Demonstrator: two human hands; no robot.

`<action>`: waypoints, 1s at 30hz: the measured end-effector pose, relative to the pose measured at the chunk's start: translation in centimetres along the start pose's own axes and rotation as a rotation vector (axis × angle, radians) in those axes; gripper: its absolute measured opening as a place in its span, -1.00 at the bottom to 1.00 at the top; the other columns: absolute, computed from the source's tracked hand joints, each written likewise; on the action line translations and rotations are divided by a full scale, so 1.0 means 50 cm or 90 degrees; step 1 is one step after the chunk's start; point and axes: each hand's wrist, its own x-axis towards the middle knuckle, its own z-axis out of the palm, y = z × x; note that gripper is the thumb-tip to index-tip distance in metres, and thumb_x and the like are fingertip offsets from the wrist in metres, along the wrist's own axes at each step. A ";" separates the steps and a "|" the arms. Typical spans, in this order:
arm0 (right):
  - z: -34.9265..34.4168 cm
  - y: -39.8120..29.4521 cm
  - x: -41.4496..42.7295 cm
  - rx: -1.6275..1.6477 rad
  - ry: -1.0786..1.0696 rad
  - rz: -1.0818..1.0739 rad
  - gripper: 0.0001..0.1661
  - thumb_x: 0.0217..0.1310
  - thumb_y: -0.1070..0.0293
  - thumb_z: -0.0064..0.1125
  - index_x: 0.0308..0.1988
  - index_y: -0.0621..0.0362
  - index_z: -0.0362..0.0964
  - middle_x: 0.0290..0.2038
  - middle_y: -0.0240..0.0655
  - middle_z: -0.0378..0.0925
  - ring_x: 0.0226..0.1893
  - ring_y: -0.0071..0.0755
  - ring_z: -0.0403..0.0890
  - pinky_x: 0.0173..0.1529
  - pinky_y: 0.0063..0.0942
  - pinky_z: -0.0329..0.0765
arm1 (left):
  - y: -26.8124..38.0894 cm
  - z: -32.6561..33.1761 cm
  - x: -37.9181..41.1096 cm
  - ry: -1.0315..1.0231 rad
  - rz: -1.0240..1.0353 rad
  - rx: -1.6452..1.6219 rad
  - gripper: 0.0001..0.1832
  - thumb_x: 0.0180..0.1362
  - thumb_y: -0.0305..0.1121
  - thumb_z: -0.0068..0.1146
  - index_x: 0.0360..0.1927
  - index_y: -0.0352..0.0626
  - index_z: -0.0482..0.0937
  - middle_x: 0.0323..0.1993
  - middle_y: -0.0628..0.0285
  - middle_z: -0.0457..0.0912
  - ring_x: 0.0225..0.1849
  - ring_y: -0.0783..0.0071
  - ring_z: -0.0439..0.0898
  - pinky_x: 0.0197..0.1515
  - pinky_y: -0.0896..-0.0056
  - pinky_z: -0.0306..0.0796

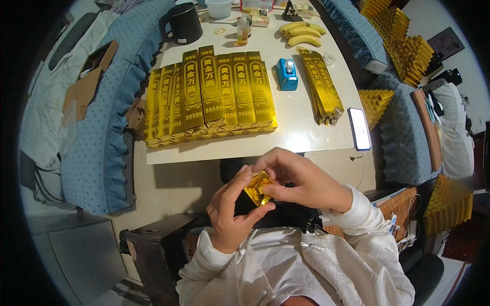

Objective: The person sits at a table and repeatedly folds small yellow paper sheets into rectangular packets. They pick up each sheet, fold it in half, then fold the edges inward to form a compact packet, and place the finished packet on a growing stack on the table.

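Note:
Between both hands, above my lap and just off the table's near edge, is a gold foil paper piece [258, 187] with its square end facing up. My left hand [233, 208] grips it from the left, fingers along the far side and thumb at the near corner. My right hand [302, 183] holds it from the right, thumb pressed on the square end. The length below that end is hidden. On the white table [214, 153] stand rows of folded gold foil bars [210, 91] that bear printed writing. A stack of flat gold foil strips [321, 86] lies at the right.
A blue tape dispenser [288, 74] sits between bars and strips. A phone [359, 129] with a cable lies at the right edge. Farther back are bananas [302, 33], a bottle [242, 30] and a black mug [184, 23]. Blue-covered seats [103, 137] flank the table.

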 end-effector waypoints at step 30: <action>-0.191 0.084 0.027 0.161 0.152 -0.156 -0.14 0.33 -0.03 0.29 0.47 -0.02 0.15 0.25 -0.35 0.37 -0.01 -0.48 0.52 -0.03 -0.48 0.57 | -0.039 -0.018 -0.017 -0.021 -0.161 0.166 -0.30 0.02 -0.37 0.54 0.25 -0.26 0.50 0.07 -0.02 0.62 0.07 0.11 0.62 0.15 0.19 0.47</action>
